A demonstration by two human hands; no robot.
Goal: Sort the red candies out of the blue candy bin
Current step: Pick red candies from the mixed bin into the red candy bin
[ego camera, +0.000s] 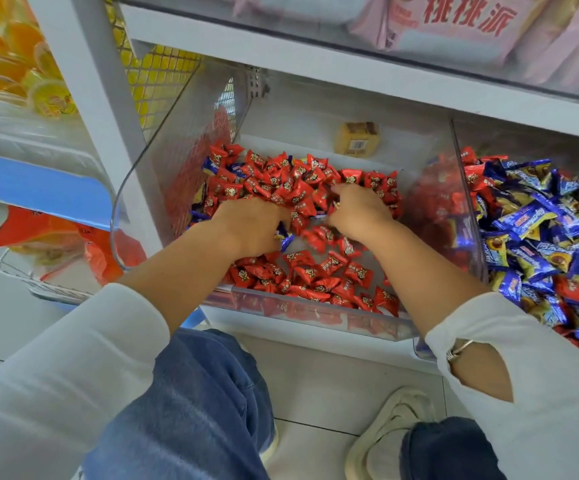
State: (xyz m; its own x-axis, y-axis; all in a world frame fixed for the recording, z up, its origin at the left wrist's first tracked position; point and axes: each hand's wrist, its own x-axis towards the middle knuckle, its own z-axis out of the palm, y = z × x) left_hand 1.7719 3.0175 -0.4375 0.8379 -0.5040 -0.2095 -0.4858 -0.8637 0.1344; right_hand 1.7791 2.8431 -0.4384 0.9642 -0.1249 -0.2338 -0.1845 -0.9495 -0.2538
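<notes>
Both my hands are down in the middle clear bin (316,318), which is full of red candies (329,271) with a few blue ones mixed in at its left (211,165). My left hand (250,230) curls its fingers round a blue candy (284,238) that pokes out below them. My right hand (357,213) has its fingers bent into the red heap, with the fingertips hidden among the wrappers. The bin to the right holds blue candies (537,216) with some red candies (574,289) scattered among them.
A clear divider wall (468,209) separates the two bins. A small yellow box (356,138) lies at the back of the middle bin. Pink packets (454,26) fill the shelf above. Orange snack bags (49,237) sit in a wire basket at the left. My knees and shoe are below.
</notes>
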